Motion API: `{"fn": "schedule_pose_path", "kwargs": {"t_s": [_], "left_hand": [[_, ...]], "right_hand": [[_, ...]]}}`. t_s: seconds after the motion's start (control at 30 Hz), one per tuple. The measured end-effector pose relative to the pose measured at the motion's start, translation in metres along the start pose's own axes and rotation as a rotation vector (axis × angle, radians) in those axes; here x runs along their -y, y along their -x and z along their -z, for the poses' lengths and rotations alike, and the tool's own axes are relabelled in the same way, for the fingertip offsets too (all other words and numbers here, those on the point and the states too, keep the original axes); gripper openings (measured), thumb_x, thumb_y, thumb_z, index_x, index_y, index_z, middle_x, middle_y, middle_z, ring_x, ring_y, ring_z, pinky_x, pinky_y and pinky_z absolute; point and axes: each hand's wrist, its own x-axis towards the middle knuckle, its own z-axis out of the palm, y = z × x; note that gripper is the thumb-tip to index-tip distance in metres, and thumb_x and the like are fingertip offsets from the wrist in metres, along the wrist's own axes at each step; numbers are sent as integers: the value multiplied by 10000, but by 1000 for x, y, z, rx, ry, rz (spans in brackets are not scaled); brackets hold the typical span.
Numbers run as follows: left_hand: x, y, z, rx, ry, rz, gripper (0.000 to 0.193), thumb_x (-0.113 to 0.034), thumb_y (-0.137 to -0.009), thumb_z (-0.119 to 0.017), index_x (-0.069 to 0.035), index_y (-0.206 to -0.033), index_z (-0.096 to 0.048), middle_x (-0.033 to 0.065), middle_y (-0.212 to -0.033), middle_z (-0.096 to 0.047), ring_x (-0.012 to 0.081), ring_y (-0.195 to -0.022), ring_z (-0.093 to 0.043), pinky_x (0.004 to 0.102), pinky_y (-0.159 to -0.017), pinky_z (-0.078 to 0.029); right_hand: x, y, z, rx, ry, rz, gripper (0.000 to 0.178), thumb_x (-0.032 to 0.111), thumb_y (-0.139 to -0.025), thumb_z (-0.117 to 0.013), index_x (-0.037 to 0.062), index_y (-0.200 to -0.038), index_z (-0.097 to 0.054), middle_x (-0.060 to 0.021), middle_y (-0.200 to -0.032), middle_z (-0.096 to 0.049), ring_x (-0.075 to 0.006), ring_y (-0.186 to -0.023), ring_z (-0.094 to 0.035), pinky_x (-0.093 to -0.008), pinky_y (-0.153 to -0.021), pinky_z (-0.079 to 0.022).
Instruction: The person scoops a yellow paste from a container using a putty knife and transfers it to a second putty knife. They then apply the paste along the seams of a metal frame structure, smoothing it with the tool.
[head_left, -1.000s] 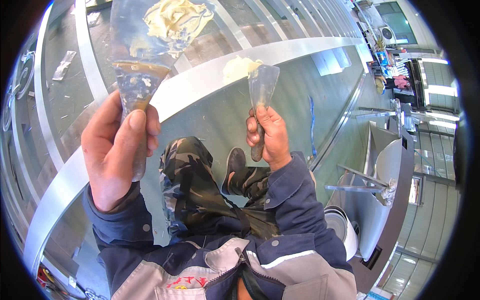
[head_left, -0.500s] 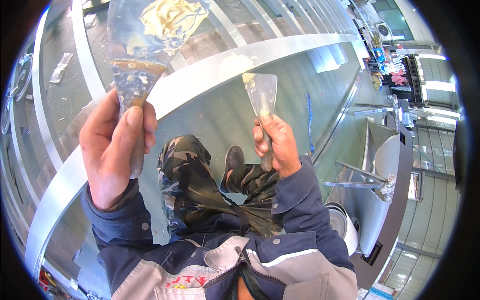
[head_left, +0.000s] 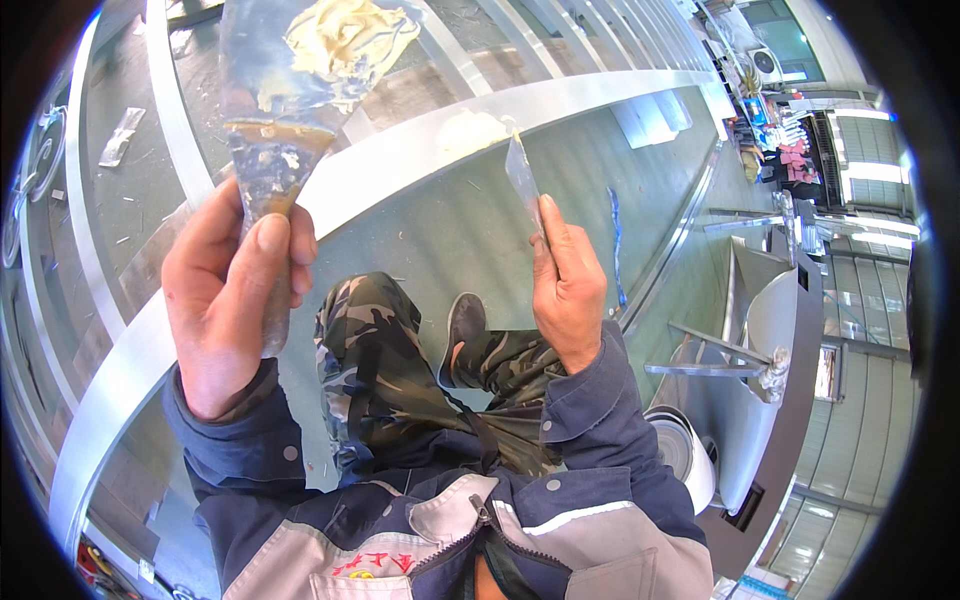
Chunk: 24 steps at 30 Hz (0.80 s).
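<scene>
Left hand (head_left: 235, 290) wrapped shut round the handle of the wide putty knife (head_left: 280, 160), thumb along its near face; that blade points away from the body, long axis near vertical in view, showing across to the far side of the rail (head_left: 380, 178); cream putty (head_left: 350, 45) heaped on the blade; right hand (head_left: 570, 285) also closed, thumb and fingers pinching the narrow putty knife (head_left: 521, 178), hand on the near side of the rail; blade almost edge-on, tip tilted slightly left, at the rail's near edge in view; key relation: putty patch (head_left: 470, 133) lies on the rail, just left along it from that tip; right hand is nearer to it, left hand sits further left by the rail; tip-to-rail contact: can't tell; rail's long axis runs lower left to upper right, bowed by the lens; near side of rail, on the floor: shoe (head_left: 465, 325), blue strip (head_left: 616, 245); far side: metal crossbars (head_left: 180, 105), crumpled wrapper (head_left: 122, 136)
</scene>
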Motion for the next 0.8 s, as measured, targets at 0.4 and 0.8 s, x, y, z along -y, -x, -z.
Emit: {"fn": "schedule_pose_path", "kwargs": {"t_s": [0.4,0.8], "left_hand": [[2,0,2,9,13,-9,457,-212,-1067,-574,75,-1422,-548,54,-908,-639,77,-721,-540,219,-648,-442],[-3,1,0,-8,-13,25,452,-206,-1064,-569,66,-1424,-553,43,-904,-647,73,-726,-549,216,-650,-450]], "right_hand": [[25,-4,2,28,285,156,632,-89,-811,-698,123,-1406,-674,-87,-985,-671,-284,-853,-645,-390,-728,-548],[29,-24,29,140,-377,-206,560,67,-1069,-577,93,-1606,-419,-119,-1142,-728,-153,-897,-686,-297,-785,-563]]}}
